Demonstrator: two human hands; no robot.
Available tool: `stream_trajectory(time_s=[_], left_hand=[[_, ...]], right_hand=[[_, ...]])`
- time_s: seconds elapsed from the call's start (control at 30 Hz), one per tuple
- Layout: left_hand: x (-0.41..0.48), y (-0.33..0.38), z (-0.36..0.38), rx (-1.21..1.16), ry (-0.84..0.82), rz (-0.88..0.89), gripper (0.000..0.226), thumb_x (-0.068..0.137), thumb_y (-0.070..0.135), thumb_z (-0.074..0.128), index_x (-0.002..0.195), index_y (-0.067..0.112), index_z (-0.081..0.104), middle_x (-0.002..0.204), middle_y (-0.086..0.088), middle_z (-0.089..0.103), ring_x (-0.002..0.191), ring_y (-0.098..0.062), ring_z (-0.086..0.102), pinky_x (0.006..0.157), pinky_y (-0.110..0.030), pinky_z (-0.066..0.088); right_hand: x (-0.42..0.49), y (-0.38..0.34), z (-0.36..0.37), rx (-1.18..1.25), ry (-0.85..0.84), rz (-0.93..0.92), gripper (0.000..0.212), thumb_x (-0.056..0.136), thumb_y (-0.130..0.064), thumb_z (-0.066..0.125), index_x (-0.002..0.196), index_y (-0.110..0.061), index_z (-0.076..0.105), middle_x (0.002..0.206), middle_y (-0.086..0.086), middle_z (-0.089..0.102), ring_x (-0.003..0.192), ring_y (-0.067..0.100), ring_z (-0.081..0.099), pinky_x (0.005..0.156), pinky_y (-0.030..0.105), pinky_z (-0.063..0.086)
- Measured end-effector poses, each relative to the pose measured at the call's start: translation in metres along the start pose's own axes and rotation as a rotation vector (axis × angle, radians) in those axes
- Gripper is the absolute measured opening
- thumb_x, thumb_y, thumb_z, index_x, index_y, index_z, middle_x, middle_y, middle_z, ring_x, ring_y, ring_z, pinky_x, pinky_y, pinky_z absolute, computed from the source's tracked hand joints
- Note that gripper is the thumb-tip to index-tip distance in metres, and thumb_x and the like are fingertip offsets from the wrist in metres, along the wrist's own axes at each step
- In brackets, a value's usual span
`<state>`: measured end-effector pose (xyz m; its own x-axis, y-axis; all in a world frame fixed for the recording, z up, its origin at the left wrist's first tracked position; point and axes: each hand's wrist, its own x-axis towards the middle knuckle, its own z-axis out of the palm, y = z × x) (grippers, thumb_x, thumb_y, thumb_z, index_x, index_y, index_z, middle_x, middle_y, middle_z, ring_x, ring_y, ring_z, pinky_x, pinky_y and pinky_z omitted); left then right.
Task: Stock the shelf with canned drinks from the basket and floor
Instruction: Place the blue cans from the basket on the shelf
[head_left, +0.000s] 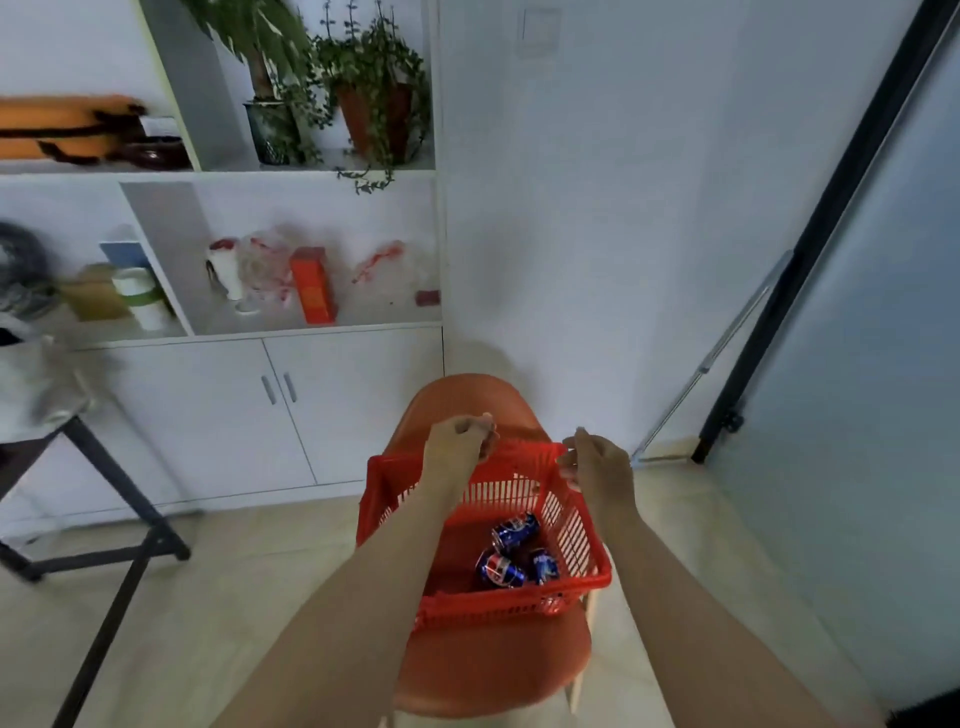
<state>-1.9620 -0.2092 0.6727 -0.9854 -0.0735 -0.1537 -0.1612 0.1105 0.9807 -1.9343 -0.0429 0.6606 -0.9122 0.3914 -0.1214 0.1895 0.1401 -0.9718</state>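
Note:
A red plastic basket (498, 610) sits on an orange chair (483, 670) in front of me. Three blue drink cans lie on their sides in it: one (514, 531) toward the back, one (497, 569) at the front and one (543, 565) beside it on the right. My left hand (460, 441) hovers over the basket's far left rim with fingers loosely curled and nothing in it. Above the far right rim my right hand (592, 460) hangs the same way, holding nothing. The white shelf unit (311, 330) stands to the left against the wall.
The middle shelf holds an orange carton (313, 285), a white bottle (224, 270) and plastic bags. Potted plants (374, 98) fill the upper shelf. A black-legged table (104, 519) stands at the left. A glass door with a black frame (831, 208) is on the right.

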Motion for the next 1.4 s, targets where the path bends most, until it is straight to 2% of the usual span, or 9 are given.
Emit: stream_trajectory(time_s=[0.27, 0.43, 0.6, 0.83, 1.0, 1.13, 1.23, 1.3, 1.4], left_hand=[[0.089, -0.071, -0.022, 0.082, 0.021, -0.167, 0.027, 0.096, 0.035, 0.057, 0.083, 0.017, 0.071, 0.086, -0.003, 0.075, 0.088, -0.022, 0.069, 0.086, -0.036, 0.056], [0.144, -0.113, -0.018, 0.104, -0.043, -0.25, 0.026, 0.096, 0.031, 0.057, 0.084, 0.012, 0.07, 0.087, -0.01, 0.073, 0.077, -0.018, 0.064, 0.083, -0.037, 0.056], [0.19, -0.181, 0.004, 0.149, -0.117, -0.382, 0.026, 0.096, 0.029, 0.057, 0.089, 0.008, 0.07, 0.088, -0.006, 0.073, 0.083, -0.019, 0.067, 0.081, -0.035, 0.055], [0.213, -0.255, 0.037, 0.203, -0.201, -0.553, 0.026, 0.095, 0.035, 0.059, 0.092, 0.012, 0.071, 0.091, -0.003, 0.074, 0.088, -0.021, 0.068, 0.084, -0.038, 0.055], [0.246, -0.303, 0.062, 0.222, -0.189, -0.628, 0.025, 0.092, 0.041, 0.061, 0.094, 0.018, 0.071, 0.094, 0.003, 0.073, 0.093, -0.014, 0.067, 0.093, -0.04, 0.053], [0.272, -0.34, 0.084, 0.25, -0.186, -0.649, 0.033, 0.086, 0.048, 0.063, 0.101, 0.02, 0.071, 0.104, 0.003, 0.072, 0.101, -0.016, 0.065, 0.099, -0.042, 0.049], [0.285, -0.361, 0.103, 0.229, -0.233, -0.701, 0.038, 0.092, 0.042, 0.06, 0.117, 0.014, 0.067, 0.116, 0.001, 0.067, 0.106, -0.013, 0.06, 0.094, -0.027, 0.043], [0.289, -0.373, 0.114, 0.208, -0.29, -0.719, 0.038, 0.097, 0.037, 0.055, 0.124, 0.013, 0.063, 0.12, -0.001, 0.066, 0.107, -0.012, 0.059, 0.088, -0.022, 0.041], [0.292, -0.39, 0.121, 0.192, -0.294, -0.743, 0.037, 0.1, 0.036, 0.049, 0.125, 0.012, 0.062, 0.118, -0.001, 0.067, 0.104, -0.012, 0.063, 0.083, -0.019, 0.046]], right_hand=[[0.067, 0.051, 0.075, -0.072, -0.074, 0.131, 0.03, 0.101, -0.031, 0.045, 0.082, -0.019, 0.065, 0.078, 0.005, 0.071, 0.077, 0.022, 0.068, 0.08, 0.042, 0.055], [0.102, 0.092, 0.102, -0.117, -0.111, 0.22, 0.031, 0.102, -0.03, 0.044, 0.085, -0.017, 0.065, 0.083, 0.007, 0.071, 0.081, 0.023, 0.068, 0.079, 0.037, 0.055], [0.145, 0.159, 0.117, -0.156, -0.091, 0.381, 0.033, 0.102, -0.033, 0.043, 0.09, -0.013, 0.067, 0.083, 0.005, 0.071, 0.079, 0.022, 0.068, 0.074, 0.036, 0.054], [0.175, 0.234, 0.123, -0.213, -0.072, 0.526, 0.031, 0.1, -0.038, 0.045, 0.086, -0.019, 0.065, 0.082, 0.004, 0.07, 0.081, 0.021, 0.067, 0.078, 0.039, 0.053], [0.207, 0.286, 0.138, -0.208, -0.106, 0.627, 0.027, 0.1, -0.041, 0.046, 0.085, -0.024, 0.061, 0.085, 0.004, 0.069, 0.085, 0.021, 0.067, 0.085, 0.044, 0.055], [0.23, 0.327, 0.151, -0.284, -0.132, 0.716, 0.042, 0.099, -0.05, 0.04, 0.075, -0.021, 0.06, 0.082, 0.008, 0.071, 0.081, 0.027, 0.068, 0.085, 0.049, 0.055], [0.244, 0.366, 0.157, -0.328, -0.184, 0.766, 0.058, 0.096, -0.059, 0.032, 0.067, -0.015, 0.058, 0.074, 0.007, 0.067, 0.074, 0.026, 0.065, 0.079, 0.044, 0.052], [0.25, 0.383, 0.162, -0.338, -0.204, 0.811, 0.061, 0.094, -0.061, 0.03, 0.077, -0.011, 0.061, 0.077, 0.006, 0.061, 0.072, 0.022, 0.057, 0.071, 0.037, 0.043], [0.255, 0.406, 0.171, -0.206, -0.18, 0.965, 0.092, 0.073, -0.079, 0.035, 0.128, -0.009, 0.054, 0.116, 0.009, 0.063, 0.103, 0.025, 0.061, 0.09, 0.041, 0.049]])
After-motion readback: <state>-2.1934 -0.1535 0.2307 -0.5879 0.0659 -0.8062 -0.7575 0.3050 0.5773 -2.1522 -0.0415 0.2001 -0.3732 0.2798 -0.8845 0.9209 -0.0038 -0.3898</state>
